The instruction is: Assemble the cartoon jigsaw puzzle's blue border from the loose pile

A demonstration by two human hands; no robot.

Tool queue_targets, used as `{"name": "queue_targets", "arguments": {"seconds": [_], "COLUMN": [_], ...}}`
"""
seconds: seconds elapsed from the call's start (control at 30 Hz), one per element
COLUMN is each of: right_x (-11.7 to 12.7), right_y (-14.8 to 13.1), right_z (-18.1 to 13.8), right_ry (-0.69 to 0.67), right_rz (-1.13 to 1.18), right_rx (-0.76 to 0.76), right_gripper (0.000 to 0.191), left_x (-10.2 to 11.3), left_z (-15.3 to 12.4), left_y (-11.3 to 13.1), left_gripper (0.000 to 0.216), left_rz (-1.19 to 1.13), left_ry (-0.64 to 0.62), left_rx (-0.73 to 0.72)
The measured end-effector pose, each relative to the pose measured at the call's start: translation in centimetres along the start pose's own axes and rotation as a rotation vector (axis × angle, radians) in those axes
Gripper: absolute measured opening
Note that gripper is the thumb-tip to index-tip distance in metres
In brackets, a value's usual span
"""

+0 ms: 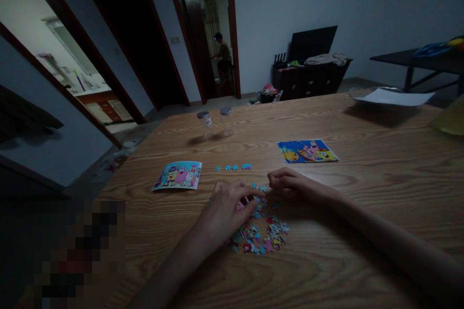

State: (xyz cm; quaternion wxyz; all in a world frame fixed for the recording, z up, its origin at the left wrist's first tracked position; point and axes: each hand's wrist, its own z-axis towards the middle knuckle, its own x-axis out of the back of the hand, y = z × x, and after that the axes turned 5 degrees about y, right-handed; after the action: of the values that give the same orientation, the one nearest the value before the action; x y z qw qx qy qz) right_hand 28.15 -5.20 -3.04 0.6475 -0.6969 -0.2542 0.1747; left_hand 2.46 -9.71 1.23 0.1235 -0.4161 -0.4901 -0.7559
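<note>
A loose pile of small jigsaw puzzle pieces (255, 246) lies on the wooden table in front of me. My left hand (230, 205) rests over the upper left part of that pile, thumb and index finger apart, hiding some pieces. Just right of the pile's top is my right hand (288, 183), its fingers curled closed; anything inside them is hidden. Beyond my hands, several teal pieces (232, 167) form a short row. A cartoon picture sheet (177, 175), slightly curled, lies to the left, and a blue cartoon picture card (308, 151) lies farther back on the right.
Two clear jars with grey lids (226, 121) stand toward the table's far left. A white sheet-like object (393, 97) sits near the far right edge, with something yellowish (449, 118) beside it. Through a doorway, a person (223, 52) sits in another room.
</note>
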Motion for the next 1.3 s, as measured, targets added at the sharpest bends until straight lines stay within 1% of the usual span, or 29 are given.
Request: {"name": "queue_targets", "arguments": {"seconds": [0.07,0.1,0.13,0.2,0.27,0.3,0.37,0.43,0.57,0.67,0.8,1.13,1.3], "right_x": [-0.1,-0.3,-0.5,-1.0,-1.6,-1.9,-2.3,-2.4,-2.1,-1.8,-1.8,-2.0,-2.1], "right_y": [0.7,0.9,1.1,1.0,0.6,0.3,0.0,-0.1,0.5,1.2,1.6,1.9,1.9], "right_z": [0.4,0.6,0.8,0.9,0.9,0.9,0.8,0.9,1.7,2.4,2.8,2.5,2.4], "right_ry": [0.092,0.161,0.232,0.355,0.409,0.408,0.358,0.312,0.306,0.256,0.205,0.252,0.249], "right_rz": [0.059,0.057,0.017,-0.178,-0.429,-0.532,-0.668,-0.754,-0.864,-0.911,-0.961,-1.023,-1.036], "right_rx": [0.027,0.049,0.081,0.172,0.301,0.376,0.502,0.547,0.489,0.461,0.457,0.455,0.468], "right_gripper": [0.042,0.042,0.042,0.042,0.041,0.04,0.037,0.037,0.043,0.047,0.048,0.048,0.049], "left_x": [1.0,1.3,1.5,1.7,1.5,1.3,0.9,0.5,0.2,0.2,0.0,-0.5,-0.6], "left_z": [1.3,1.9,2.6,3.8,4.8,5.2,5.8,6.2,6.6,6.7,6.7,5.9,6.3], "left_y": [-1.5,-2.4,-3.4,-5.2,-6.6,-7.2,-7.9,-8.3,-8.6,-8.6,-8.8,-9.1,-8.3], "left_gripper": [0.021,0.022,0.023,0.021,0.019,0.018,0.018,0.018,0.017,0.017,0.017,0.022,0.018], "left_rz": [-0.002,0.004,-0.009,-0.033,-0.025,-0.01,0.037,0.105,0.208,0.235,0.24,0.281,0.282], "left_ry": [0.087,0.15,0.176,0.233,0.247,0.262,0.279,0.287,0.305,0.322,0.298,0.274,0.279], "left_rx": [0.005,0.012,0.023,0.064,0.101,0.118,0.116,0.084,0.04,0.035,0.038,-0.039,0.003]}}
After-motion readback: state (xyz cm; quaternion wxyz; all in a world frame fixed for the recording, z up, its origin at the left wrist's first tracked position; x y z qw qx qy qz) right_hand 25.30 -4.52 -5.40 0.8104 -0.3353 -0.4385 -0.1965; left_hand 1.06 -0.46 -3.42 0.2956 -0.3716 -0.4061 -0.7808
